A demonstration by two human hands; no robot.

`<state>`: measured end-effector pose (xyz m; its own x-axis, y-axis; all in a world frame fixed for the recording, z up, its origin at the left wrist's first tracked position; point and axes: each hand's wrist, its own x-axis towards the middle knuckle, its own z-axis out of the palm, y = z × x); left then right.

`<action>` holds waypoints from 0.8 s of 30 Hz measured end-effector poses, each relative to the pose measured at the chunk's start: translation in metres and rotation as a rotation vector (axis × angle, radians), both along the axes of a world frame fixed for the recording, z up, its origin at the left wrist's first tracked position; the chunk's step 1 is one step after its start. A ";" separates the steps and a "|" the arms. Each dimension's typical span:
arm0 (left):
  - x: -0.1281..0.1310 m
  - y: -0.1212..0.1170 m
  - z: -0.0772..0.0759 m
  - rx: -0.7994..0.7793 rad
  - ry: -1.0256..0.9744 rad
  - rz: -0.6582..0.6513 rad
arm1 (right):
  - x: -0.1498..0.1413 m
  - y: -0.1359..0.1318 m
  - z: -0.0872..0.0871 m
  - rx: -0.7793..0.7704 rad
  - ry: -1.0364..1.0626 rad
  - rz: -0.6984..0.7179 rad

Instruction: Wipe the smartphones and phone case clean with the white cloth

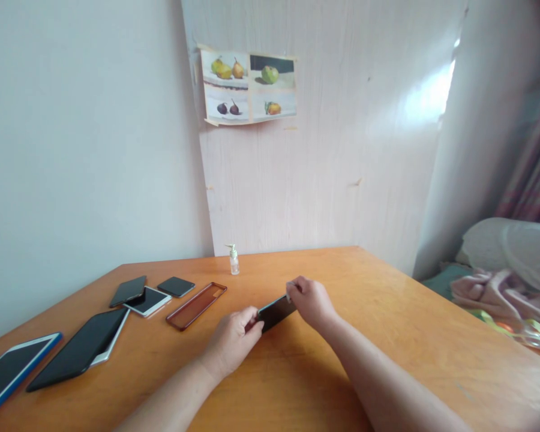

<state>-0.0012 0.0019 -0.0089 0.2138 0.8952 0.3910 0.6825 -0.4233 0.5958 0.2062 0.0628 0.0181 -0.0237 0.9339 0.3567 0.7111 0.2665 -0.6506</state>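
A dark smartphone [276, 313] is tilted just above the table in front of me. My left hand [234, 339] is closed on its near left end, thumb on the front face and fingers behind. At the phone's far right end, my right hand [312, 300] is closed in a pinch on a small whitish wipe [289, 290], pressed against the edge. Most of the wipe is hidden by the fingers. Left of the phone lies a reddish-brown clear phone case [185, 321], with nothing inside it.
A small clear pump bottle [234, 264] stands at the back of the wooden table [387, 336]. Several phones and tablets lie at the left, including a blue-cased tablet [56, 340], a large black tablet [78, 348] and a white device [150, 302]. Bedding [499, 294] is at the right.
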 end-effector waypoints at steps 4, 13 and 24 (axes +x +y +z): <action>0.001 -0.001 0.001 -0.001 0.016 0.002 | 0.031 0.021 0.002 0.002 0.005 -0.097; 0.001 -0.001 0.001 -0.008 0.011 -0.035 | -0.031 -0.034 -0.003 0.081 -0.080 0.276; 0.003 -0.005 0.006 0.013 0.061 -0.013 | 0.024 0.009 0.009 -0.038 -0.135 -0.141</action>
